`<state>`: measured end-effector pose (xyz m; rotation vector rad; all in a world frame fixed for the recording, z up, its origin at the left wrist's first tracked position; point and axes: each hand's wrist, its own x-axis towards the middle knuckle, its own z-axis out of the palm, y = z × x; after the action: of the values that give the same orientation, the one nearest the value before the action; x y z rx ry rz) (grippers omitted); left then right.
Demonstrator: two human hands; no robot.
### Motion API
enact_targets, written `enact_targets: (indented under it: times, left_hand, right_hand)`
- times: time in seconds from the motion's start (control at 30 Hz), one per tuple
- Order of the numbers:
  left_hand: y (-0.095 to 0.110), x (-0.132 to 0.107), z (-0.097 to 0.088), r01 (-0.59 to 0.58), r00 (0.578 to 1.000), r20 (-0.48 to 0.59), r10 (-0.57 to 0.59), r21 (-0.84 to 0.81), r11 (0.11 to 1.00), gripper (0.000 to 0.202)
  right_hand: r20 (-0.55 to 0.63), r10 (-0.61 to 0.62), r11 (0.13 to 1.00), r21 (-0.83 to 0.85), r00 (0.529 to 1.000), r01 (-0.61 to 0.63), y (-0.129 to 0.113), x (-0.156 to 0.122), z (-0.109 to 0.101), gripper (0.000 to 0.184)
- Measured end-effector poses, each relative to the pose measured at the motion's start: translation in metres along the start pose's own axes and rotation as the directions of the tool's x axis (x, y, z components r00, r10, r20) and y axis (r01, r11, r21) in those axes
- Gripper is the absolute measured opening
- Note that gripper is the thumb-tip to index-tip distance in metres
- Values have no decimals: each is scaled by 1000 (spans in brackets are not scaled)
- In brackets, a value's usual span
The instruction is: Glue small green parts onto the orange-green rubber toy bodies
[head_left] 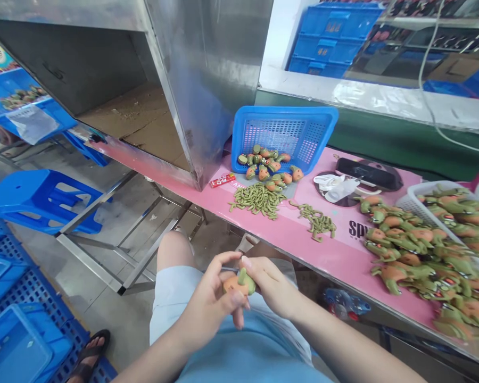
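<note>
Above my lap, my left hand [205, 306] is closed around a small orange and green toy figure [236, 286], with a short green piece standing up on it. My right hand [272, 287] grips the same figure from the other side, thumb and fingers pressed at its upper end. Whether that hand also pinches a separate small part is hidden. On the pink table ahead lie a heap of small curved green pieces [257, 201] and a smaller scatter of them [317, 221]. Several orange and green figures [273, 167] sit in and before a tipped blue basket [329, 125].
A large pile of figures [411, 250] covers the table's right end, beside a white basket [413, 199]. A phone [367, 173] lies behind. A metal box [207, 69] stands left, near a blue stool [22, 194]. Blue crates [19, 340] are on the floor.
</note>
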<state>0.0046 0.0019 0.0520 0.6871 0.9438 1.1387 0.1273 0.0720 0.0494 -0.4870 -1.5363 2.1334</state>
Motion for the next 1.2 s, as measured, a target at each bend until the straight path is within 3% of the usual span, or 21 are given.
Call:
enact_targets:
  times: [0.17, 0.43, 0.53, 0.67, 0.83, 0.9, 1.0, 1.1, 1.2]
  left_hand:
    - [-10, 0, 0, -29, 997, -81, 22, -97, 995, 37]
    - [-8, 1, 4, 106, 994, 28, -106, -15, 994, 49]
    - [-6, -1, 1, 123, 990, 66, -125, 37, 992, 50]
    - [-5, -4, -2, 178, 963, 178, -200, 135, 975, 56]
    - [-9, -8, -2, 207, 952, 199, -231, 134, 969, 57]
    - [-10, -9, -2, 188, 960, 175, -217, 169, 967, 56]
    - [-7, -9, -2, 77, 981, 141, -134, 355, 932, 53]
    - [1, -8, -3, -67, 990, 143, -21, 585, 808, 50]
    - [9, -7, -7, -153, 987, 148, 67, 711, 686, 49]
  right_hand:
    - [-92, -2, 998, -61, 996, -3, 0, 0, 0, 55]
    - [-10, 99, 994, -36, 995, -100, -5, -2, 3, 59]
    - [-7, 66, 977, -202, 998, -66, -6, -4, -1, 57]
    - [31, -65, 847, -527, 997, 72, -8, -7, -7, 54]
    - [122, -69, 797, -590, 990, 128, -9, -11, -9, 50]
    - [108, -50, 779, -617, 993, 106, -9, -12, -9, 49]
    - [83, -33, 779, -622, 996, 77, -9, -14, -10, 48]
    - [35, 3, 835, -550, 999, 16, -10, -15, -11, 46]
    - [43, 14, 921, -389, 999, 4, -14, -15, -15, 40]
